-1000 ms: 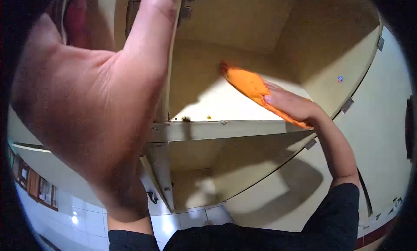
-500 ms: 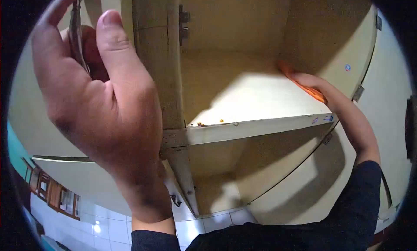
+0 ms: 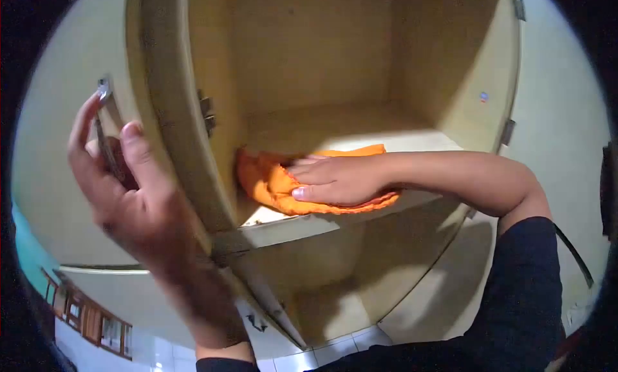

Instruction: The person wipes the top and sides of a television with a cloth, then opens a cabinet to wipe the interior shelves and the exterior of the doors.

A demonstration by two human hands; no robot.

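My left hand (image 3: 141, 208) is closed round the metal handle (image 3: 104, 92) of the pale cabinet door (image 3: 67, 166), with the fingers hooked behind it and the thumb raised. Inside the open compartment, my right hand (image 3: 338, 179) presses an orange cloth (image 3: 267, 182) onto the shelf (image 3: 425, 140), close to its front edge and left side. The cloth is bunched up around my fingers, and its folds partly cover them; the thumb lies on top. Small brown crumbs (image 3: 256, 223) show at the front left corner of the shelf.
To the right, another door (image 3: 566, 147) stands open on its hinges (image 3: 508, 132). A lower compartment (image 3: 302, 269) opens beneath the shelf. White floor tiles (image 3: 331, 351) show at the bottom, and wooden furniture (image 3: 93, 320) is at the lower left.
My right hand has swept the orange cloth from the shelf's right side to its front left. The view has shifted, and the left hand, still on the handle, appears lower and smaller.
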